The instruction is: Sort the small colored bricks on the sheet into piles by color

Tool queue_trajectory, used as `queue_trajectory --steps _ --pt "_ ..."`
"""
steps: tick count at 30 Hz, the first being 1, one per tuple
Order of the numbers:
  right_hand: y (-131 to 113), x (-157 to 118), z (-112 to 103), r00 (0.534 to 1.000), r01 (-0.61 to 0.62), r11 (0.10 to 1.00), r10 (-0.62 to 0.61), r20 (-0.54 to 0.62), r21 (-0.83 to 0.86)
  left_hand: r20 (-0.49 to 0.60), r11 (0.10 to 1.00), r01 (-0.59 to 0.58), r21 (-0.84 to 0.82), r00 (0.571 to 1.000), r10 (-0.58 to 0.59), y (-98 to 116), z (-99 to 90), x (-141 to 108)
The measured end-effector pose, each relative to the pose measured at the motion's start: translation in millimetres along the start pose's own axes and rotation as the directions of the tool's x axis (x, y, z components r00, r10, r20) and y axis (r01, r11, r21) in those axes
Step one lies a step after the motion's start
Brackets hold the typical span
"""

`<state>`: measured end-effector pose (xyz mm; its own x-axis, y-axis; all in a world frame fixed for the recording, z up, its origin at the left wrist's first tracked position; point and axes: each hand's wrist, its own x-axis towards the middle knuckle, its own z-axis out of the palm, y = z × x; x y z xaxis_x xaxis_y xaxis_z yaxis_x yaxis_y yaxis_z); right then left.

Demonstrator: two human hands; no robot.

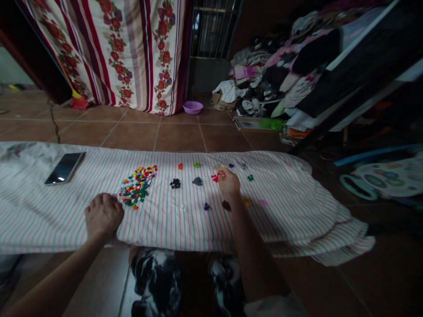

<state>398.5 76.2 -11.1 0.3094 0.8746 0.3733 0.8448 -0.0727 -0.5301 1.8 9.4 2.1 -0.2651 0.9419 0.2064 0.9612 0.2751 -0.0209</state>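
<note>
Pinching its fingers [223,172] together beside red pieces [214,178], the right hand [230,184] hides any hold.

L hand [104,215]: palm down, just L of multicol. pile [137,185] & nearer the body; fingers bent, underside hidden.
L forearm [74,266]: bare; runs fwd & R twd near-L side of pile; wrist approx. straight.
R hand [229,182]: well R of pile; fingers curled, thumb & index tips drawn tog.; contents btwn tips can't be told.
R forearm [253,251]: bare; R of pile, angled fwd & L; pale sleeve [274,306] at lower end.
Legs [158,277]: patterned cover, body side of pile, btwn forearms.
</note>
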Motion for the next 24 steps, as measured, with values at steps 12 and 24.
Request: queue_trajectory --steps 12,24 --pt "7.0 -1.5 7.2 0.986 0.115 0.987 -0.100 0.132 -0.114 -0.002 0.998 0.014 -0.060 1.000 -0.014 -2.2 3.3 1.3" --pt "8.8 0.8 6.7 0.982 0.151 0.988 -0.146 0.117 -0.035 -0.013 0.999 0.010 -0.040 1.000 -0.010 -1.8 3.3 0.8"
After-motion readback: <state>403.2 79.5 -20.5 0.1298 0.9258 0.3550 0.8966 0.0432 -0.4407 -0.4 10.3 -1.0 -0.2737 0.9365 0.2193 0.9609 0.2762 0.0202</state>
